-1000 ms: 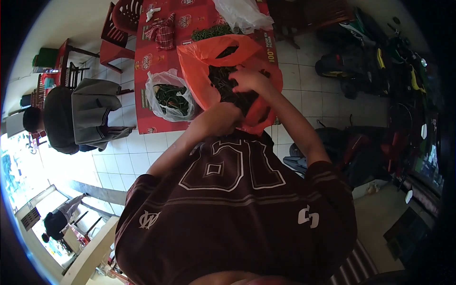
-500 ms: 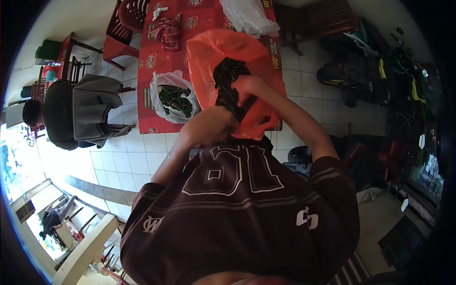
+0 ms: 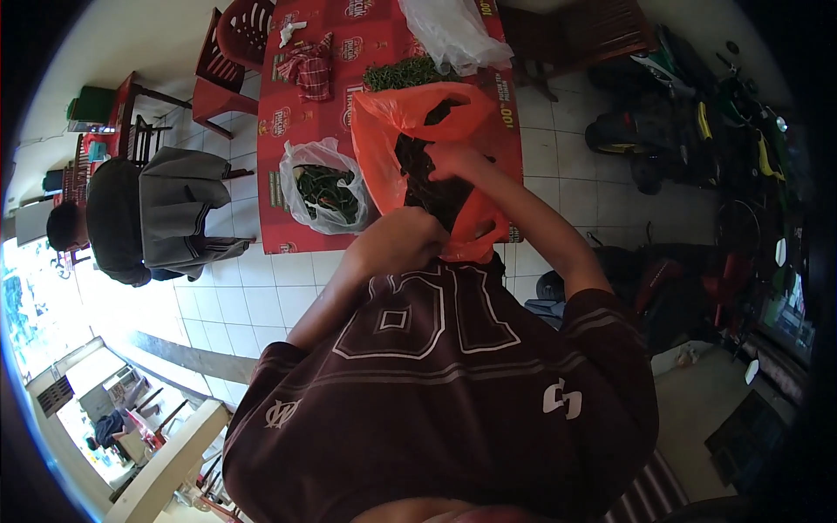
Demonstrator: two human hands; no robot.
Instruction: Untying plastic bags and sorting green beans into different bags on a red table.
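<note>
An orange plastic bag (image 3: 384, 131) stands open on the table in front of me, with dark leafy stuff (image 3: 414, 157) inside; its exact kind is hard to see. Reaching in from the right, my right hand (image 3: 455, 164) has its fingers closed among the dark leaves. My left hand (image 3: 403, 241) is curled at the bag's near left edge, closed, and what it grips is mostly hidden. Left of the orange bag sits a clear plastic bag (image 3: 295, 202) of green vegetables (image 3: 327, 193). Behind the orange bag lies a heap of thin green stems (image 3: 405, 75).
The table (image 3: 292, 131) has a red printed cover. On it are a checked cloth (image 3: 309, 70), a white crumpled scrap (image 3: 291, 33) and a translucent plastic bag (image 3: 458, 35). Red chairs (image 3: 222, 87) and a seated person (image 3: 118, 218) are on the left; motorbikes (image 3: 654, 144) stand right.
The orange bag's far rim has dropped towards me, uncovering the green stems behind it. My right hand remains in the bag and my left hand at its near edge. The view has shifted slightly.
</note>
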